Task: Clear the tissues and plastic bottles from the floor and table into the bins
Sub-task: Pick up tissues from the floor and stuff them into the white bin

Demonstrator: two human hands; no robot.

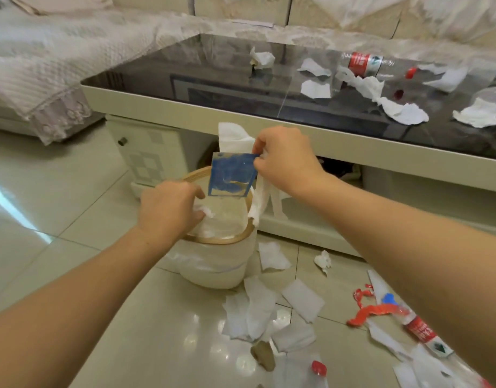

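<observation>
A round cream bin (218,264) with a wooden rim stands on the floor in front of the table. My left hand (168,211) is over its mouth, closed on a crumpled tissue (206,212). My right hand (286,161) is above the bin's far rim and pinches a blue plastic wrapper (231,175) together with white tissues (235,137). Several tissues (253,309) lie on the floor to the bin's right. A plastic bottle with a red label (421,333) lies there too. On the glass table, another bottle (364,63) lies among tissues (403,112).
The low table (185,119) has a dark glass top and cream frame, close behind the bin. A sofa with a white lace cover (59,65) is at left. Red plastic scraps (367,312), a red cap (319,368) and a brown lump (263,358) lie on the tiles.
</observation>
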